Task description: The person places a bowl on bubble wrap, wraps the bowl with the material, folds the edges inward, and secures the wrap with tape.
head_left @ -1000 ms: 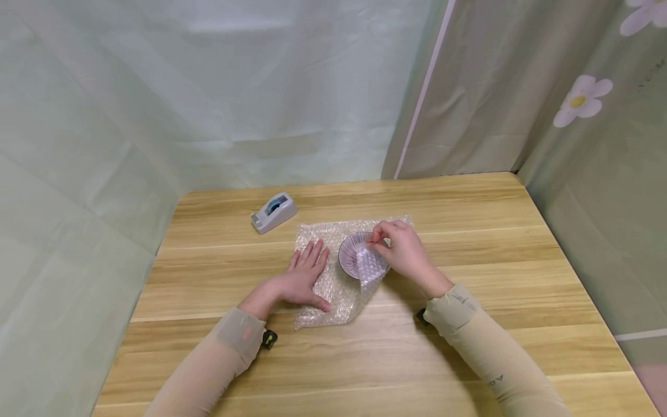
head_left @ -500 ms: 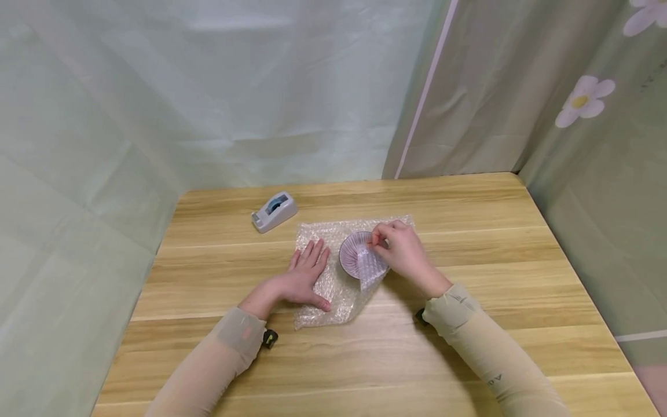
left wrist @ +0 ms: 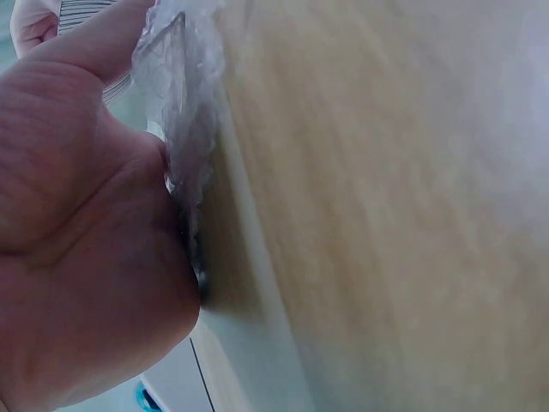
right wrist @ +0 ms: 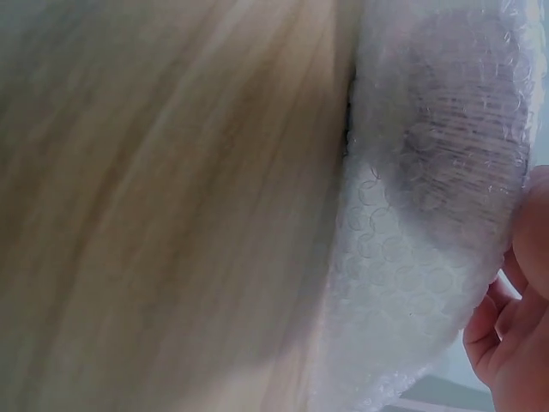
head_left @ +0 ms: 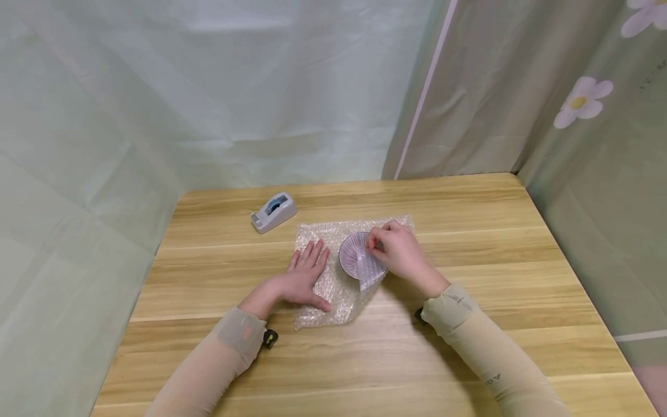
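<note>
Over at the far left of the frame, a pale curtain (head_left: pixel 62 174) hangs beside the wooden table (head_left: pixel 365 370), and a rolled-up sleeve (head_left: pixel 203 365) comes in from the lower left. Just above centre-left sits a light grey tape dispenser (head_left: pixel 273 212) with a blue roll inside, well clear of the fingers. Below it, here's the left hand (head_left: pixel 299 284), laid flat with fingers spread, gripping nothing, resting on the left side of the bubble wrap (head_left: pixel 341 294). That sheet lies mid-frame, and on it stands the bowl (head_left: pixel 351 258), purple-striped, hollow side up, right at the centre. One corner of the wrap is folded up over the bowl's lower-right rim, and the right wrist view shows stripes through the bubbles. There's the right hand (head_left: pixel 398 252), just right of centre, thumb and fingers pinching that raised corner above the bowl. Its sleeve (head_left: pixel 495 353) runs off lower right, and at upper right a curtain flower (head_left: pixel 582 102) shows white petals round a yellow middle.
</note>
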Tool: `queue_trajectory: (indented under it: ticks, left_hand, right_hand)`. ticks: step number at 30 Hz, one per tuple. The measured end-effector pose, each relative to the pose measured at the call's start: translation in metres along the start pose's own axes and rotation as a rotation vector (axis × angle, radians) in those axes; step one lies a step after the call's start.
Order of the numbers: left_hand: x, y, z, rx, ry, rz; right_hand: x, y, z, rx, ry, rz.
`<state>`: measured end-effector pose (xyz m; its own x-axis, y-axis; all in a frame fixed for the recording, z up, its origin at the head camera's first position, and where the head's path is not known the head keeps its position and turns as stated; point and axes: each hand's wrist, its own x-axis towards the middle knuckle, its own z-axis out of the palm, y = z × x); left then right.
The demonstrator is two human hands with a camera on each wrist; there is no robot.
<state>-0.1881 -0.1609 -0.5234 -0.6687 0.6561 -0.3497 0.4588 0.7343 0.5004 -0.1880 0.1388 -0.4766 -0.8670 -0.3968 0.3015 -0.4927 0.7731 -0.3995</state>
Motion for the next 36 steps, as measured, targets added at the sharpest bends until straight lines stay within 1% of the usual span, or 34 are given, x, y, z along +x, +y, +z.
queue_trajectory:
  ticks: [5, 11, 14, 19, 23, 25, 29, 32, 36]
  left_hand:
    - [-0.001, 0.0, 0.001, 0.0, 0.011, 0.019]
    - [0.001, 0.0, 0.002, 0.007, 0.012, 0.009]
    - [0.0, 0.002, 0.0, 0.011, 0.004, 0.004]
    - [-0.005, 0.009, -0.005, -0.003, 0.006, 0.017]
    - [-0.005, 0.01, -0.006, 0.005, -0.001, -0.003]
    - [-0.005, 0.01, -0.006, 0.017, -0.008, -0.015]
    - [-0.006, 0.01, -0.005, 0.001, 0.006, -0.002]
    - [-0.005, 0.007, -0.004, 0.003, 0.018, 0.007]
    - [-0.002, 0.004, -0.001, 0.012, 0.017, -0.003]
  right_hand:
    - [0.001, 0.0, 0.0, -0.034, -0.016, -0.039]
    - [0.002, -0.001, 0.0, -0.064, -0.024, -0.068]
    - [0.002, -0.002, 0.0, -0.072, -0.024, -0.075]
    - [0.002, -0.003, 0.001, -0.102, -0.041, -0.074]
    - [0.004, -0.004, 0.001, -0.139, -0.06, -0.087]
    - [0.005, -0.005, 0.001, -0.16, -0.069, -0.095]
    - [0.006, -0.005, 0.002, -0.194, -0.08, -0.112]
    - [0.006, -0.006, 0.002, -0.207, -0.074, -0.128]
    - [0.006, -0.006, 0.002, -0.231, -0.058, -0.144]
